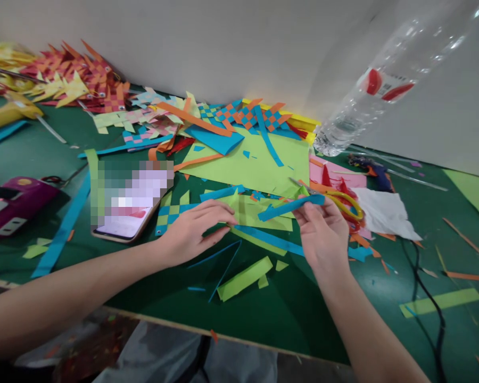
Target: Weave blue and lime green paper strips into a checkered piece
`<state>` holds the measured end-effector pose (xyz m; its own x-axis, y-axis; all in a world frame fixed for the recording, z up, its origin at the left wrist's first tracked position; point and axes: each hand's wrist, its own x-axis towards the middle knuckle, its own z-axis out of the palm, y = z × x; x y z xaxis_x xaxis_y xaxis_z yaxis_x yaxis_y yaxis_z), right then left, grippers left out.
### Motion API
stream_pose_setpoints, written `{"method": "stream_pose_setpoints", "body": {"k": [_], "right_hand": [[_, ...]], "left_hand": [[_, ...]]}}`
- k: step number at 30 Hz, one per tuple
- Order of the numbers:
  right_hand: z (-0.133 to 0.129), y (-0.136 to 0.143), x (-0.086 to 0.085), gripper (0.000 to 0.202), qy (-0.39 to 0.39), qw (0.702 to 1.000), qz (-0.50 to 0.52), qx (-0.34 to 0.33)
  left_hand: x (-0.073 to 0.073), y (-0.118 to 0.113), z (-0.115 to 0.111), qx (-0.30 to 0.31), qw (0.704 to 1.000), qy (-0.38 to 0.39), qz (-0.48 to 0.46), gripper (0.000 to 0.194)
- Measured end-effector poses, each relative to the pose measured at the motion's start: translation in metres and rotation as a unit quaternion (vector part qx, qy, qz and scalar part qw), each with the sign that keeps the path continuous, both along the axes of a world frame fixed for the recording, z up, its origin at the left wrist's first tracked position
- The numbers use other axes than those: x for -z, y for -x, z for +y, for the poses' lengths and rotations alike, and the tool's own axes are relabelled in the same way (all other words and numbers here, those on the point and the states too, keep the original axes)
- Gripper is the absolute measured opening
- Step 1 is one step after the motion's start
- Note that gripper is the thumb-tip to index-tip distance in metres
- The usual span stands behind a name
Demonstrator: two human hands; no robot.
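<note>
My right hand [323,229] pinches a short folded blue paper strip [289,206] between thumb and fingers, with a bit of bright green paper [300,191] just behind it. To its left, my left hand [197,229] hovers low with fingers loosely curved and a gap between thumb and forefinger. Its fingertips are close to light green paper strips [263,215]; whether they touch is unclear. Partly behind that hand lies a woven blue and green paper fish [171,215]. Yellow-handled scissors [353,207] rest beyond my right hand. A long blue strip [275,240] runs beneath both hands.
A phone [133,199] lies left, near a purple device [18,205] and a yellow glue gun [16,111]. Woven paper fish [83,80] pile along the wall. A clear plastic bottle [383,90], white tissue [385,213] and black cable [427,298] are right. Green offcuts [243,279] lie in front.
</note>
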<state>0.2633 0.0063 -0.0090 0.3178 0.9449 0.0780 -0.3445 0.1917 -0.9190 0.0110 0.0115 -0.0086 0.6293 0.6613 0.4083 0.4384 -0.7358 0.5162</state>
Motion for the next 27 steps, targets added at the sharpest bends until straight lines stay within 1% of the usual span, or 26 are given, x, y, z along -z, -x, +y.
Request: {"method": "stream_pose_setpoints", "body": {"k": [6,11,13,16,22,27], "right_hand": [[-0.003,0.001,-0.003,0.011,-0.014,1.0,-0.028,-0.004],[-0.006,0.004,-0.004,0.006,-0.035,0.998,-0.045,-0.022],[-0.008,0.004,-0.005,0.006,-0.041,0.997,-0.056,-0.026],[-0.01,0.005,-0.004,0.008,-0.039,0.995,-0.088,-0.025],[-0.014,0.003,0.0,0.014,-0.024,0.989,-0.144,-0.033],[-0.014,0.004,-0.001,0.014,-0.044,0.987,-0.146,-0.041]], "left_hand": [[0.003,-0.001,0.001,-0.007,1.0,-0.007,0.006,0.016],[0.004,-0.003,0.001,0.035,0.999,-0.021,-0.019,0.018],[0.004,-0.003,0.0,0.038,0.999,-0.025,-0.025,0.019],[0.004,-0.003,0.0,0.025,0.999,-0.03,-0.026,0.018],[0.003,-0.003,0.001,0.011,0.998,-0.041,-0.037,0.016],[0.001,-0.003,0.0,0.02,0.998,-0.062,-0.026,0.017]]}}
